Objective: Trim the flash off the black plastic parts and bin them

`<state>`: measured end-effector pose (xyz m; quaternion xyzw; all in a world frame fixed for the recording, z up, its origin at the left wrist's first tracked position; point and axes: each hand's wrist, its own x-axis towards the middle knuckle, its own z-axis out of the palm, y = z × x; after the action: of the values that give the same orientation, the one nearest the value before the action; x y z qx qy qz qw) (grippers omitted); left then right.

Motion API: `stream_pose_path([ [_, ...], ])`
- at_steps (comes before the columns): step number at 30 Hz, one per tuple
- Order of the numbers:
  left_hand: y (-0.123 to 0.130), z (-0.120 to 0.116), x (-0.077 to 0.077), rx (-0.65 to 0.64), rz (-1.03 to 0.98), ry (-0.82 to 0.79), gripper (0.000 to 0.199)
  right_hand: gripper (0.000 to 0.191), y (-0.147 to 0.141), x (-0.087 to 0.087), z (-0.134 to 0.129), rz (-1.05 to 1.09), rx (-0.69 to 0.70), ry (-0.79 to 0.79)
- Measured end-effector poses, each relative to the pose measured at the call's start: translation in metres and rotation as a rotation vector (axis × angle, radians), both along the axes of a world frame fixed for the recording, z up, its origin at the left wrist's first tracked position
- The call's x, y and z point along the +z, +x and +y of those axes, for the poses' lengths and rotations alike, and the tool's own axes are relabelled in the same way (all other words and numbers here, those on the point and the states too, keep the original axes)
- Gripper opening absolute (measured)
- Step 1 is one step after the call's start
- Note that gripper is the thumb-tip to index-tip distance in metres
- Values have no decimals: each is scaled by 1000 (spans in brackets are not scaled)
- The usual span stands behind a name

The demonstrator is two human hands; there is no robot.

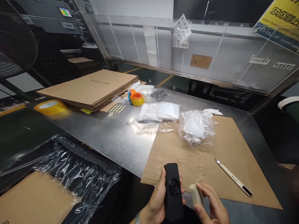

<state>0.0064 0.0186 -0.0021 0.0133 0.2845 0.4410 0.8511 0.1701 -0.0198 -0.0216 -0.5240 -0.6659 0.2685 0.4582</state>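
My left hand (154, 200) is closed around a black oblong device (174, 193) with a round, lens-like recess on its face. It stands upright above the table's near edge. Just to its right, my right hand (212, 203) pinches a small beige block (195, 194) between thumb and fingers; a gap separates block and device. On the cardboard sheet (224, 146) beyond my hands lies a white-handled craft knife (233, 177), its blade pointing away to the left. The lower part of the device is cut off by the frame.
Crumpled clear plastic bags (197, 126) and packed white sleeves (161, 112) lie mid-table. Behind are an orange tape dispenser (136, 98), a cardboard stack (93, 85) and a yellow tape roll (50, 107). A plastic-lined bin (93, 174) stands lower left. A clear panel (163, 56) hangs over the far edge.
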Motion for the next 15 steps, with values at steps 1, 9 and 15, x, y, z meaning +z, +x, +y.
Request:
stream_pose_path([
  [1, 4, -2, -1, -20, 24, 4, 59, 33, -5, 7, 6, -41, 59, 72],
  [9, 16, -23, -17, -335, 369, -2, 90, 41, -10, 33, 37, -379, 212, 207],
  [15, 18, -13, -10, 40, 249, 80, 35, 45, -21, 27, 23, -443, 212, 325],
])
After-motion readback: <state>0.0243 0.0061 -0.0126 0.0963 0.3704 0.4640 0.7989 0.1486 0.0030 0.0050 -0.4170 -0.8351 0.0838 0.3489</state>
